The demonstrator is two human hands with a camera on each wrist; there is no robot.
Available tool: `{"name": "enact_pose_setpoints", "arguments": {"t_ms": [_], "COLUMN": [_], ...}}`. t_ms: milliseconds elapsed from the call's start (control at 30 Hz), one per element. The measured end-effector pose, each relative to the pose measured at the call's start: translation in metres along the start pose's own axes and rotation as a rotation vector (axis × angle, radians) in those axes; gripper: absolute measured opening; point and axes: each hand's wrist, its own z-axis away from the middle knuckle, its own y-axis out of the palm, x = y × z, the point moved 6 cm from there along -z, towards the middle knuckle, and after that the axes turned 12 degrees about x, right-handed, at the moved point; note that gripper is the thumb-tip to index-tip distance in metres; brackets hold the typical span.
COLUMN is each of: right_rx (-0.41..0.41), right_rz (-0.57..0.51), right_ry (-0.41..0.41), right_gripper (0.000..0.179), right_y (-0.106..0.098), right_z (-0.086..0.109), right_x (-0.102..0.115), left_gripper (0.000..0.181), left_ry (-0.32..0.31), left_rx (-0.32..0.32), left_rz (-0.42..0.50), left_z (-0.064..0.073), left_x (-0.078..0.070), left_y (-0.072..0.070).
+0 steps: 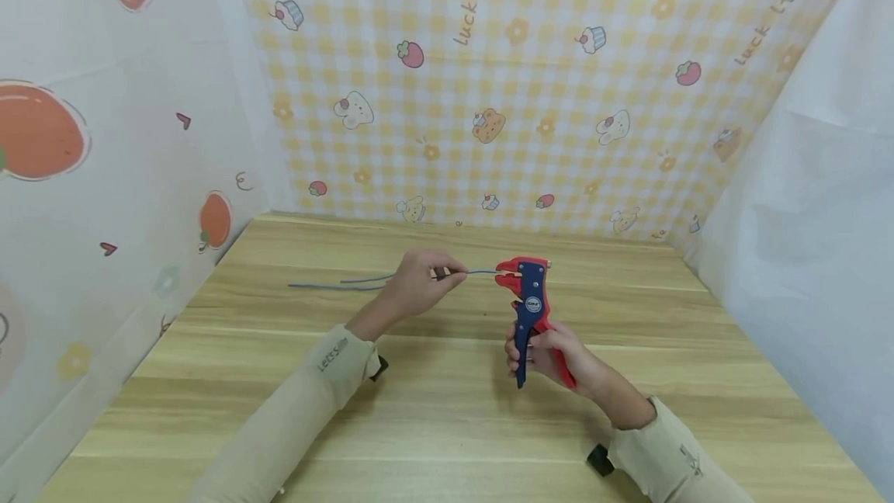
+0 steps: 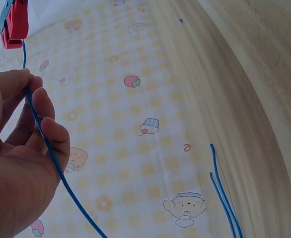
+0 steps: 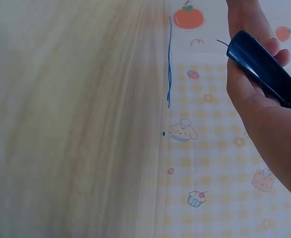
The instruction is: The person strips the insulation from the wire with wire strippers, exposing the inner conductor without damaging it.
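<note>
Holding wire (image 2: pixel 62 176) and stripper (image 1: pixel 532 286), "luck life" backdrop (image 1: pixel 447 91) behind.

Both beige sleeves (image 1: pixel 285 419) bear dark markings (image 1: pixel 332 355).

A yellow-checked backdrop (image 1: pixel 447 91) stands behind a wood-grain tabletop (image 1: pixel 433 425).
</note>
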Motion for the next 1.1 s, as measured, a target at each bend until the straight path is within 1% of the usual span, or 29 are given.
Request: {"name": "enact_pose_setpoints", "arguments": {"t_ms": [67,167,267,433,567,800,900,1100], "right_rx": [0.006,-0.009,-0.009,0.001,0.003,0.019,0.005,0.005], "right_rz": [0.000,-0.007,-0.010,-0.008,-0.006,0.015,0.003,0.002], "right_ry": [0.001,0.011,0.015,0.018,0.022,0.027,0.031,0.039], "right_gripper": [0.031,0.030,0.031,0.031,0.031,0.031,0.030,0.029], "right_y": [0.000,-0.001,0.000,0.000,0.001,0.003,0.003,0.003], "right_z": [0.000,0.001,0.001,0.001,0.000,0.000,0.000,0.000], "right_x": [0.000,-0.001,-0.001,0.000,0.000,0.000,0.000,-0.001], "left_gripper": [0.009,0.008,0.008,0.009,0.007,0.006,0.006,0.009], "left_ry": [-0.004,-0.025,-0.066,-0.109,-0.147,-0.214,-0.253,-0.331], "left_rx": [0.008,0.032,0.076,0.139,0.164,0.210,0.230,0.263], "left_rz": [-0.003,-0.012,-0.020,-0.035,-0.044,-0.007,-0.010,-0.024], "left_z": [0.001,0.002,0.003,0.005,0.008,0.012,0.013,0.016], "left_x": [0.001,0.005,0.011,0.017,0.023,0.033,0.040,0.052], "left_y": [0.000,0.000,0.000,0.001,0.001,0.002,0.003,0.006]}}
